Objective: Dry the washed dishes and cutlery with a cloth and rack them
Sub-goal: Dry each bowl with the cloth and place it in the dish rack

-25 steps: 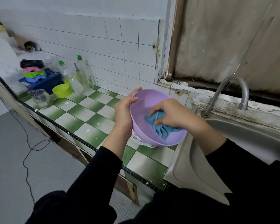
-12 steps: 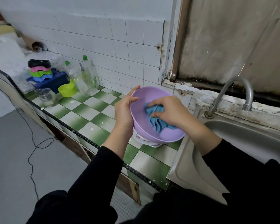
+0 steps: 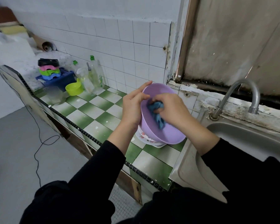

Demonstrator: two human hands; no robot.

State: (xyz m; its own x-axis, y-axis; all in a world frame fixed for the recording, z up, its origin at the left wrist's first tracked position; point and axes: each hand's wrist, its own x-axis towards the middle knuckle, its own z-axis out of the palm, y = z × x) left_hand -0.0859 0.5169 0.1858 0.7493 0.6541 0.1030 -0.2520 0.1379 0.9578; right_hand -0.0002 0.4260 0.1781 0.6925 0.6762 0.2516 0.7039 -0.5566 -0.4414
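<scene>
A lilac plastic bowl [image 3: 158, 133] is tilted above the green-and-white tiled counter, its mouth facing me. My left hand [image 3: 132, 107] grips its left rim, thumb curled over the edge. My right hand [image 3: 173, 110] is inside the bowl and clutches a bunched blue cloth [image 3: 157, 110] against the inner wall. Under the bowl stands a white patterned dish [image 3: 145, 138], mostly hidden. At the far left sits a blue rack [image 3: 61, 80] with a stack of coloured dishes [image 3: 48, 68].
A steel sink [image 3: 233, 143] and curved tap [image 3: 239, 97] lie on the right. By the back wall stand clear bottles [image 3: 94, 76], a lime green bowl [image 3: 74, 88] and a glass cup [image 3: 55, 96]. A black cable [image 3: 37, 143] trails on the floor.
My right hand has moved the blue cloth up and to the left inside the bowl, toward my left thumb. The bowl stays in my left hand, tilted a little more upright.
</scene>
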